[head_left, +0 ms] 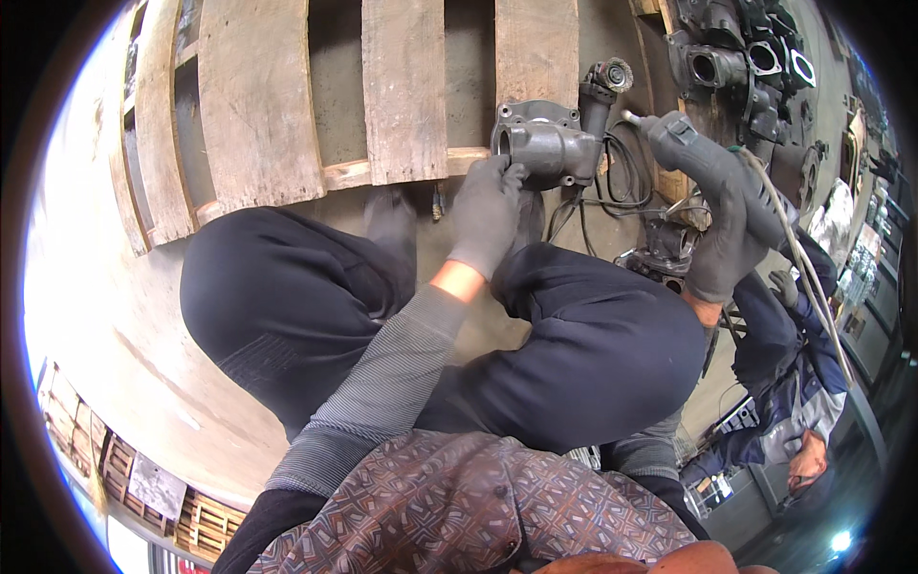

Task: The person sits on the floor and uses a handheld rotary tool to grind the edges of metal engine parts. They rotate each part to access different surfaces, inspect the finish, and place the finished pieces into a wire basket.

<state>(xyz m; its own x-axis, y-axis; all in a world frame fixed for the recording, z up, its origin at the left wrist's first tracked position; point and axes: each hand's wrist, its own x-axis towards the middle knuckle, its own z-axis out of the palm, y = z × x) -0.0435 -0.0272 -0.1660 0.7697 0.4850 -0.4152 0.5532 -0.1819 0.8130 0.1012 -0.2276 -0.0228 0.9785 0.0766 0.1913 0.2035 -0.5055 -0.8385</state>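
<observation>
My left hand point(488, 215), in a grey glove, is closed on the near left rim of a grey metal casting point(550, 143). The casting has a flange with bolt holes and a round opening, and it rests at the pallet's near edge. My right hand point(724, 244), also gloved, grips a dark handheld die grinder point(703, 158). Its narrow tip with a small pale bit points left toward the casting, apart from it. Just behind the casting stands another power tool point(595, 105) with a round abrasive or brush head.
A wooden pallet point(411, 96) spans the front. Dark cables point(622, 172) lie right of the casting. Several castings point(717, 67) are piled at the far right, and another metal part point(665, 244) sits by my right knee. A co-worker point(794, 383) crouches at the right. A hose point(813, 277) trails from the grinder.
</observation>
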